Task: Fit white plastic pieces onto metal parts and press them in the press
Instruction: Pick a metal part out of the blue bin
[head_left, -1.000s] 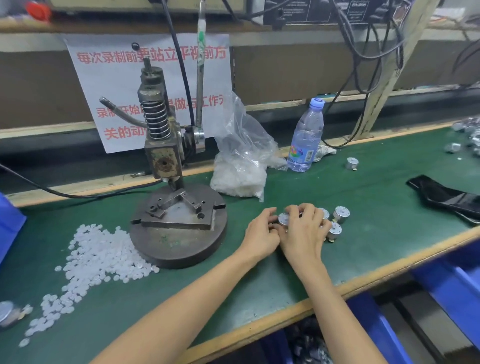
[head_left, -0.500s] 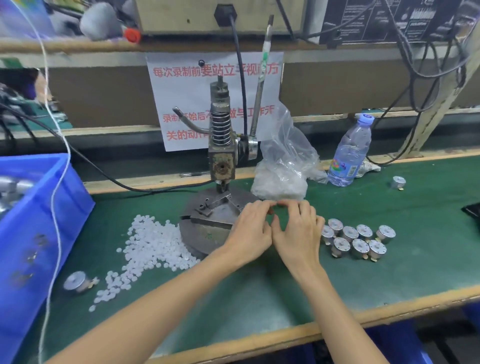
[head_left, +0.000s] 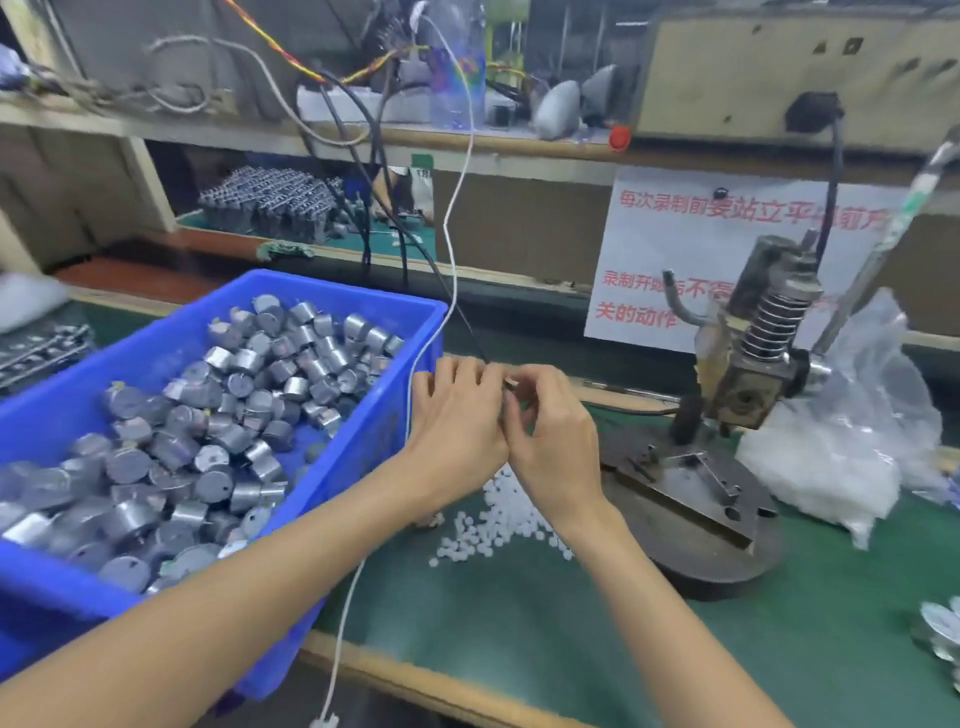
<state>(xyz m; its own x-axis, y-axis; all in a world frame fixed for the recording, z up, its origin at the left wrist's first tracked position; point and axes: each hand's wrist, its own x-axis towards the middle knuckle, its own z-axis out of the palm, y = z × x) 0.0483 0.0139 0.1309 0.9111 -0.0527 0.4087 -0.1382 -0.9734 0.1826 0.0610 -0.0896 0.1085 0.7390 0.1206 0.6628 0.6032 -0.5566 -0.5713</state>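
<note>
Both hands have shifted left from the row of parts; left hand (head_left: 457, 415) and right hand (head_left: 556, 431) together pinch a small metal part (head_left: 511, 384) above the white plastic pieces (head_left: 498, 514), beside the press (head_left: 748, 374), likely fitting one on.

Head cam, single view, looking forward and down.
Camera is sitting above and behind the forearms, facing the bench (head_left: 519, 623) and its back wall; left hand (head_left: 457, 421) and right hand (head_left: 556, 441) are meeting close in at centre, blue bin (head_left: 363, 293) is filling the left, press (head_left: 753, 364) is standing right.
</note>
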